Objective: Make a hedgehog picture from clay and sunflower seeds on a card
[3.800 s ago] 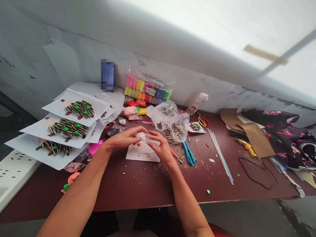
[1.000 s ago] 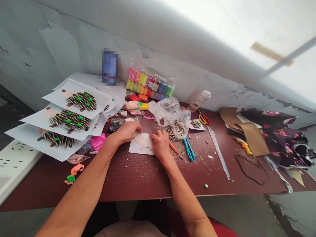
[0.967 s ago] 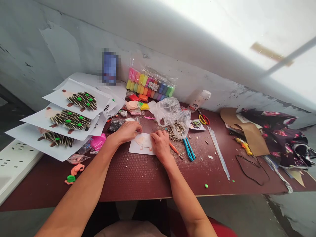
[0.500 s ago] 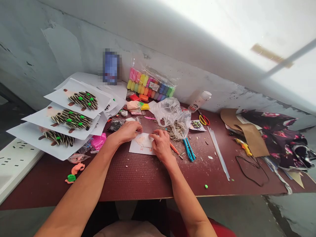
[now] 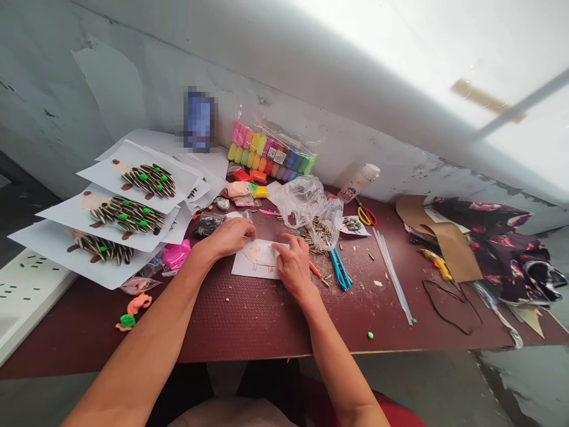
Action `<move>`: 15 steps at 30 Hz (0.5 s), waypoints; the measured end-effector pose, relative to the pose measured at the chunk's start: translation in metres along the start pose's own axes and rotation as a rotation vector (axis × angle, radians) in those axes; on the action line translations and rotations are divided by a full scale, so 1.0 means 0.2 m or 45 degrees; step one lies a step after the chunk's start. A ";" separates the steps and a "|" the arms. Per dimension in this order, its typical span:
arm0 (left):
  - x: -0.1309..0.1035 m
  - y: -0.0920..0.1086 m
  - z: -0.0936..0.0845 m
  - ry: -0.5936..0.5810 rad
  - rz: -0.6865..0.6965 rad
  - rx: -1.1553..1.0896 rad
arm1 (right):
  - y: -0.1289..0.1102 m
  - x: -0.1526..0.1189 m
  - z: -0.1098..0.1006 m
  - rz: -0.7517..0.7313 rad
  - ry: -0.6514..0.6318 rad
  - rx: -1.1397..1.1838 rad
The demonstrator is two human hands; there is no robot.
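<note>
A small white sheet of paper (image 5: 240,267) lies on the dark red table, bearing an outline drawing of an animal with little orange legs and a patch of pale peach clay (image 5: 252,254) at its left end. My left hand (image 5: 232,236) is over the sheet's upper left corner, fingers curled in; whatever they may pinch is hidden. At the sheet's right side rests my right hand (image 5: 294,261), its fingers loosely bent and apart, with nothing visible in them. Striped sunflower seeds (image 5: 320,234) spill from a clear plastic bag (image 5: 302,198) just beyond it.
Left, stacked sheets carry seed-covered hedgehogs (image 5: 149,181). A bag of coloured clay (image 5: 271,154) leans on the wall beside a white bottle (image 5: 359,182). Right of my hands lie a blue cutter (image 5: 340,270), scissors (image 5: 367,214), glue sticks (image 5: 393,276) and a yellow glue gun (image 5: 438,264).
My right hand has shifted slightly right and its fingers have lifted apart, uncovering more of the paper's right side. My left hand stays nearly in place.
</note>
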State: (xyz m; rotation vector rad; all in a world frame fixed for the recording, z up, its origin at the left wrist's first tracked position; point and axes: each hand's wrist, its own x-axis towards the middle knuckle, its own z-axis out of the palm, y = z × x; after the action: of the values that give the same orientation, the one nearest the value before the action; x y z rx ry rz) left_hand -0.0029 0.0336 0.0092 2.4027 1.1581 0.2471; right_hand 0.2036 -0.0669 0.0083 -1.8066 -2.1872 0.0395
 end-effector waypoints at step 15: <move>0.00 -0.01 0.00 -0.003 0.003 0.017 | -0.02 -0.03 -0.03 0.022 -0.013 -0.033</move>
State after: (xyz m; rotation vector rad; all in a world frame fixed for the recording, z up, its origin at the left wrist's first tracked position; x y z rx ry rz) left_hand -0.0036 0.0343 0.0082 2.4157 1.1593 0.2383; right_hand 0.2026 -0.0748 0.0129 -1.8430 -2.1892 0.0242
